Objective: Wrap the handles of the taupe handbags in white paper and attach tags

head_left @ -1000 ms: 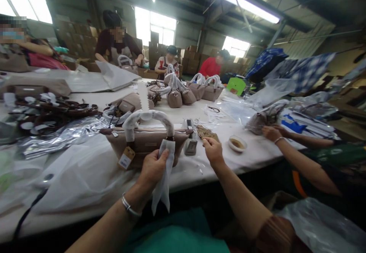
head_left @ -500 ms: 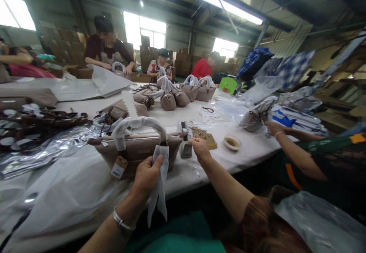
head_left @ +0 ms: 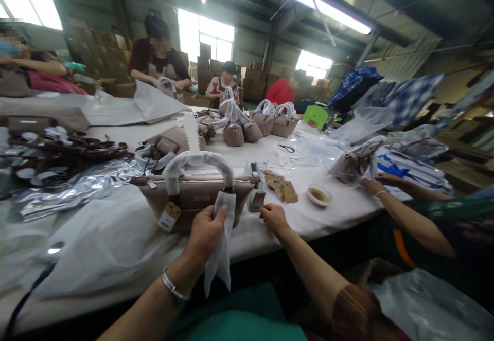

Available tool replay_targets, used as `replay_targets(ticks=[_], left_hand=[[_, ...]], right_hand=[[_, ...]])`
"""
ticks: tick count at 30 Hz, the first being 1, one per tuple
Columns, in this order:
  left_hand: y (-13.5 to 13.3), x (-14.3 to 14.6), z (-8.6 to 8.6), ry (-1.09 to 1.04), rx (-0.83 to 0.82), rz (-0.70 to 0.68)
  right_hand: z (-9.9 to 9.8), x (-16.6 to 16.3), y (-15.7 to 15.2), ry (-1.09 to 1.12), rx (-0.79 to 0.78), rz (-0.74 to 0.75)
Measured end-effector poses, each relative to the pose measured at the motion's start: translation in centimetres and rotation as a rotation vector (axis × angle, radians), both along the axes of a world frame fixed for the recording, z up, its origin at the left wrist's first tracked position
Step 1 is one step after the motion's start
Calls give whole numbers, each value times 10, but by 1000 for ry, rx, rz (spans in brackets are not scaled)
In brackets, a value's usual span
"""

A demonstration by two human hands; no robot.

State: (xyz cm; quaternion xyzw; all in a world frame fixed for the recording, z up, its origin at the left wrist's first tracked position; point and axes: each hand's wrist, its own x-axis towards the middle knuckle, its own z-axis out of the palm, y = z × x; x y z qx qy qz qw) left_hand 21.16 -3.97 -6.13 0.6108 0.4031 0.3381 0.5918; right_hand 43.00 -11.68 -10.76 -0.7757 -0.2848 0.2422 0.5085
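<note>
A taupe handbag stands upright at the near edge of the table, its arched handle wrapped in white tissue. A brown paper tag with a white label hangs at its front. My left hand pinches a white strip of tissue that drops from the right foot of the handle, over the front of the bag. Just right of the bag, my right hand is closed with thumb and fingertips together; what they hold, if anything, is too small to make out. Its fingertips are beside a small grey device.
Brown tags and a small bowl of brownish liquid lie to the right. Several wrapped handbags stand farther back. Dark straps are heaped at left. A co-worker's hands touch a bagged handbag at right.
My right hand has come down toward me, away from the bag's right end. My left hand keeps its pinch on the tissue strip. The whole view has shifted slightly.
</note>
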Motion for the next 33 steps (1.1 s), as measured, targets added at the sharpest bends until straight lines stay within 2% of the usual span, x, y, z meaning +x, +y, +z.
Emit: replay_targets(ticks=[3,6,8,10,15,20,29,33], left_hand=[[-3,-1,5,33,66,7],[-4,-1,7,74,163,37],[-5,-1,6,92,232,53],[-5,-1,3,100,299,68],[-7,-3,-2,181,441,78],[-6,-4,-3,245,502,60],[-9,-5,-3,273,531,49],[-12,-3,-4,273,527,54]], right_hand=[[23,-28,-17,5,132,240],[61,-60,-17,-31,284,530],[83,-76,-7,-106,307,639],[95,-85,8,-197,275,689],[94,-86,33,-377,100,524],[93,-82,32,-523,30,455],[86,-79,34,-442,-19,400],[92,-87,40,-604,-120,316]])
